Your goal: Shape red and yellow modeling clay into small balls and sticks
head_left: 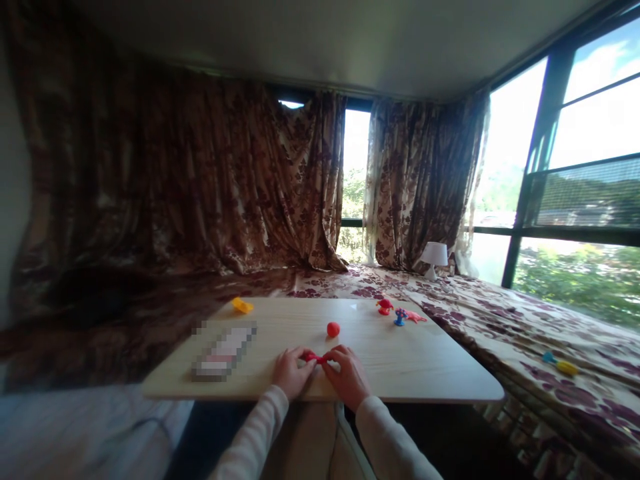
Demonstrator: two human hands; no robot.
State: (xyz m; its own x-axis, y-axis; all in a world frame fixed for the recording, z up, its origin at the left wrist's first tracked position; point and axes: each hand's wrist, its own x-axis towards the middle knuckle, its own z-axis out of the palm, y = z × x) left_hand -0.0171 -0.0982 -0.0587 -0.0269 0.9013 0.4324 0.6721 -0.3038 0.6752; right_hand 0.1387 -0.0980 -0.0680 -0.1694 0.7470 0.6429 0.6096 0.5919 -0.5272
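Note:
At the near middle of the table (pixel 430 373), a small red piece (pixel 315 359), perhaps soft, stretches between the fingertips of both hands. My left hand (pixel 293 372) pinches its left end, and my right hand (pixel 349 375) pinches the right end. The fingers hide part of it, so its exact kind cannot be made out. Just beyond the hands sits a round red ball (pixel 333 329), apart from the fingers. Both forearms, in light sleeves, reach in from the near edge.
A yellow toy (pixel 242 305) lies at the far left, with a blurred flat box (pixel 225 352) nearer. At the far right are a red figure (pixel 385 306), a blue figure (pixel 400 317) and a flat red toy (pixel 415 317). A white lamp (pixel 434 255) stands beyond.

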